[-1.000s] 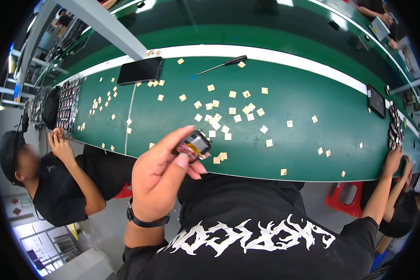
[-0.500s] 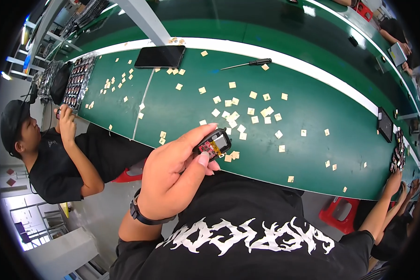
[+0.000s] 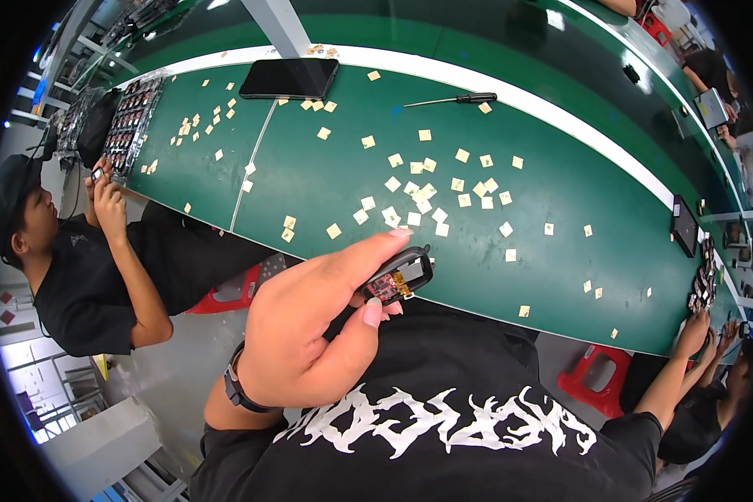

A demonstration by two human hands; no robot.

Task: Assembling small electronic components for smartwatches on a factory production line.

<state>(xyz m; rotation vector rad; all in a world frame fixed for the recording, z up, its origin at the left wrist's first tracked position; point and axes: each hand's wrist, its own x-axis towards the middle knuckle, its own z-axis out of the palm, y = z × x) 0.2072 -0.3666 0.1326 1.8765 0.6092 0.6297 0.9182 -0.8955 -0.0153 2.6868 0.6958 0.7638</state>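
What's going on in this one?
The person's left hand holds a small black device with its red circuit board showing. The right hand is at a pile of small parts at the right; whether it grips any is unclear. Pale square pieces lie scattered over the green table, and a screwdriver lies near its far edge.
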